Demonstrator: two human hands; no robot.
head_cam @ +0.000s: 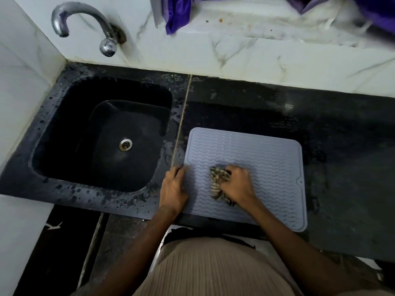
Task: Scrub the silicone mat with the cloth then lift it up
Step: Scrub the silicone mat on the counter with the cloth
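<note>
Black stone makes up the desk point(320, 146) here, wet and speckled with droplets, backed by white marble-veined wall tiles. At the centre of things, the right hand point(237, 184) is bunched around a crumpled, dark-and-pale patterned cloth point(218, 182), fingers curled over it and pressing it down onto the pale blue-grey rectangular silicone mat point(267, 163) with its wavy ribs. The left hand point(174, 189) lies on the mat's left edge, fingers fairly straight and pressed down, seemingly pinning it in place. The mat lies flat on the desk just right of the seam line, its near right corner overhanging the front edge slightly. Further left sits the black rectangular sink basin point(64, 129) with a steel drain point(125, 144), and above it a curved chrome tap point(85, 22) fixed to the wall. Purple fabric point(177, 11) hangs at the top. Scrubbing looks to be under way, with lifting yet to come. Since the desk is wet, the mat could skate toward the front edge if the pinning hand eases off; the slick silicone might also slip from a one-handed pinch when raised. No brand, label or writing can be read anywhere.
</note>
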